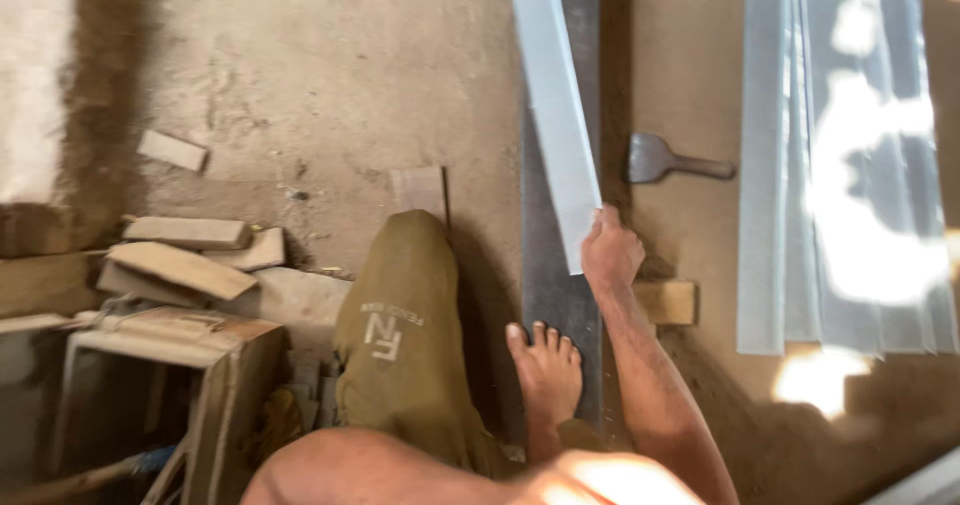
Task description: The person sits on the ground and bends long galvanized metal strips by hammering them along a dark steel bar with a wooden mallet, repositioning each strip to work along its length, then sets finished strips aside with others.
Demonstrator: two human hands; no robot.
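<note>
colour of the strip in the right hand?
Pale grey, metallic strip, gripped at its near end by the right hand. Head view shows it.

No packages, signs or screens observed; the sole marking is a pale printed logo (384,333) on the olive trouser leg (400,365), near the knee

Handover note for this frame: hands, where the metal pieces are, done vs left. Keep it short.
Right hand: gripping the near end of the long pale grey metal strip, which lies angled along the dark flat metal bar on the dirt floor.
Left hand: not in view.
Bare foot rests on the dark bar.
Nearby: flat-bladed metal scraper, small wooden block, stack of grey metal sheets to the right.
Done: strip in hand, over the bar. Left: no cut, mark or fixing visible yet.
</note>
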